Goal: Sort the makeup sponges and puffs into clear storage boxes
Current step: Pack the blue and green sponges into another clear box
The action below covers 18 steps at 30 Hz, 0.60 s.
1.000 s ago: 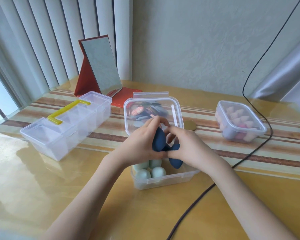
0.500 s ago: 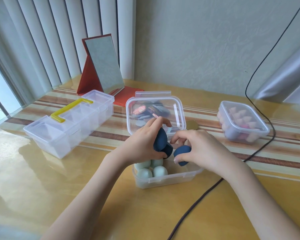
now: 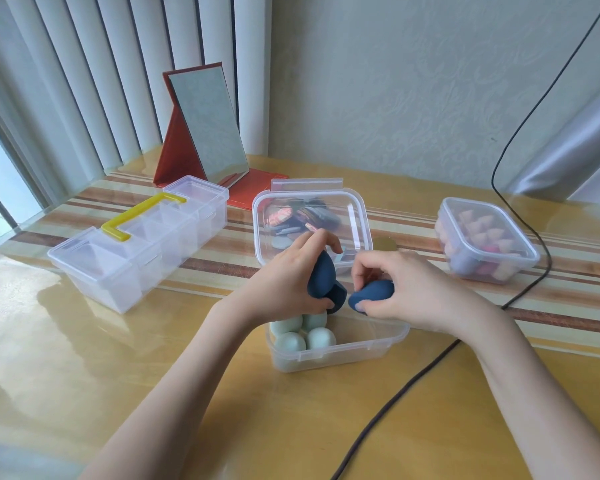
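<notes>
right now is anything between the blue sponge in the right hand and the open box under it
Nothing visible. The right hand holds the dark blue sponge just above the open box, whose right half looks free; the pale green sponges fill its left side.

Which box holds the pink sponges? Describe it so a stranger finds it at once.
Follow the striped runner to its right end, beside the black cable. There stands a small lidded clear box; alone among the boxes it is packed with pink pointed sponges.
</notes>
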Available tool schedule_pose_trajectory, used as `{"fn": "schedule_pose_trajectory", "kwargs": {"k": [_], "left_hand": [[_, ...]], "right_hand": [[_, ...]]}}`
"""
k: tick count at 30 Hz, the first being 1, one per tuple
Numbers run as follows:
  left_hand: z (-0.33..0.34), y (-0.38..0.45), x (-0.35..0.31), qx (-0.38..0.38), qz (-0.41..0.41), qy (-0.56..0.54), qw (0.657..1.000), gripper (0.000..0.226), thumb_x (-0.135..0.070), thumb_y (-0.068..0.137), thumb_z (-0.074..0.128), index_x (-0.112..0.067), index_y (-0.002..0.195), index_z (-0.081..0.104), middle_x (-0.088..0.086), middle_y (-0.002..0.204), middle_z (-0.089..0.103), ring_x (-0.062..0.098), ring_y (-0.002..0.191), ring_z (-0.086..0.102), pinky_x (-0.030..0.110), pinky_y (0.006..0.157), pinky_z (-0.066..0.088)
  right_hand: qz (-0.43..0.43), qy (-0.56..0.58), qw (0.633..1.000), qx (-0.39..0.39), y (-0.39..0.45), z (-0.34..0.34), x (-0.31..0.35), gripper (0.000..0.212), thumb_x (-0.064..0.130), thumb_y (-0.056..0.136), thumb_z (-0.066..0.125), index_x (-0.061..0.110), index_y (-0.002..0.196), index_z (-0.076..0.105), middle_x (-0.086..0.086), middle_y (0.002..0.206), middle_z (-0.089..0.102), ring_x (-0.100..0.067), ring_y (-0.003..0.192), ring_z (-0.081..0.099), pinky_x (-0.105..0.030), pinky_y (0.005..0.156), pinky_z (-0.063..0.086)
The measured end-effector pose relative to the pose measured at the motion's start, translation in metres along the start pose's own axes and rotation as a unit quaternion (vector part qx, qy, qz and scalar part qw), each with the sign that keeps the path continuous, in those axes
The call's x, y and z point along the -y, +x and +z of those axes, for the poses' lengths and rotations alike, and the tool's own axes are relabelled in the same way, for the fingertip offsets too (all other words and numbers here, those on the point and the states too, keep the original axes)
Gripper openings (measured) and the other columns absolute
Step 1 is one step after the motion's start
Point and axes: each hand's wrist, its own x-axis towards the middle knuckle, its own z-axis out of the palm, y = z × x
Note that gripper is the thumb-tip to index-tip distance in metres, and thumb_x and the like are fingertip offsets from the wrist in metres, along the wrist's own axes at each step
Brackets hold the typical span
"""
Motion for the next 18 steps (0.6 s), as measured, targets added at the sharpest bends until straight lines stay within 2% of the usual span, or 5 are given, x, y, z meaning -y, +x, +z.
{"fn": "schedule_pose_trajectory", "kwargs": {"k": [3, 6, 13, 18], "left_hand": [[0.001, 0.000, 0.002, -0.004, 0.005, -0.008, 1.000, 0.066, -0.018, 0.065, 0.080, -0.025, 0.116, 0.039, -0.006, 0.114, 0.043, 0.014, 0.098, 0.044, 0.030, 0.083, 0.045], [0.001, 0.001, 0.002, -0.003, 0.004, -0.006, 1.000, 0.066, -0.019, 0.065, 0.080, -0.026, 0.116, 0.039, -0.006, 0.115, 0.043, 0.014, 0.098, 0.044, 0.029, 0.083, 0.045], [0.001, 0.000, 0.003, -0.003, 0.009, -0.017, 1.000, 0.064, -0.017, 0.064, 0.077, -0.026, 0.115, 0.040, -0.006, 0.117, 0.045, 0.012, 0.103, 0.045, 0.030, 0.087, 0.044], [0.001, 0.001, 0.003, -0.005, 0.018, -0.015, 1.000, 0.060, -0.016, 0.066, 0.076, -0.025, 0.115, 0.041, -0.004, 0.111, 0.045, 0.013, 0.097, 0.045, 0.028, 0.081, 0.045]], "right_hand": [[0.008, 0.051, 0.998, -0.031, 0.000, 0.002, -0.002, 0.021, 0.030, 0.074, 0.077, 0.030, 0.079, 0.057, 0.018, 0.085, 0.066, 0.006, 0.085, 0.057, -0.021, 0.078, 0.045], [0.016, 0.116, 0.993, 0.004, 0.000, 0.003, -0.002, 0.022, 0.025, 0.074, 0.079, 0.028, 0.081, 0.059, 0.017, 0.081, 0.070, -0.001, 0.070, 0.055, -0.027, 0.076, 0.047], [0.032, 0.135, 0.990, -0.008, 0.003, 0.019, -0.006, 0.019, 0.011, 0.073, 0.081, 0.026, 0.073, 0.070, 0.008, 0.082, 0.071, -0.008, 0.077, 0.067, -0.028, 0.079, 0.055], [0.031, 0.079, 0.992, -0.089, 0.007, 0.027, -0.006, 0.019, 0.011, 0.076, 0.077, 0.027, 0.071, 0.068, 0.006, 0.076, 0.065, -0.004, 0.071, 0.057, -0.010, 0.065, 0.043]]}}
